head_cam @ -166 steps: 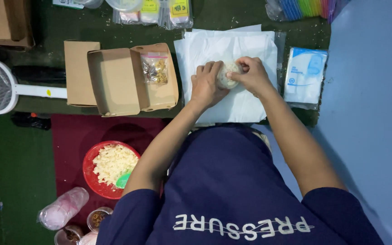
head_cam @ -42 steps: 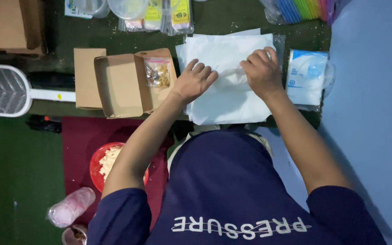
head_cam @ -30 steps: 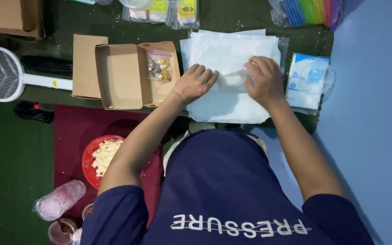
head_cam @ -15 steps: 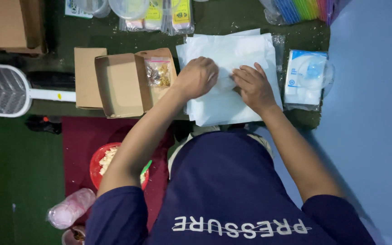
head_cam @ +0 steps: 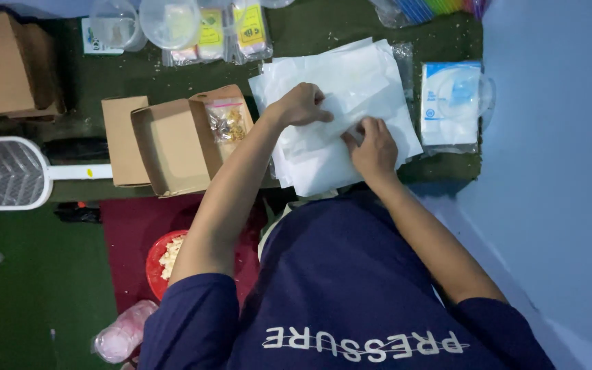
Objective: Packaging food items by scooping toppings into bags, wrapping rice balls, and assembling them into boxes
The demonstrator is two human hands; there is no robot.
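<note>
A loose stack of white paper sheets [head_cam: 323,161] lies in front of me on the dark green surface. My left hand [head_cam: 301,106] rests on the stack's upper middle with its fingers curled onto a sheet. My right hand [head_cam: 373,146] is nearer my body, its fingertips pinching a folded edge of the top sheet. The two hands are about a hand's width apart on the same sheet. Whether anything lies under the paper is hidden.
Left of the paper stands an open brown cardboard box [head_cam: 173,147] with a small clear snack bag [head_cam: 226,123] in its flap. A white electric swatter [head_cam: 8,171], a red bowl of pale food [head_cam: 162,260], a blue-white packet [head_cam: 450,103] and clear cups [head_cam: 114,20] surround it.
My right hand has moved from the paper's far right edge toward me and to the middle, taking hold of a fold. My left hand stayed on the sheet.
</note>
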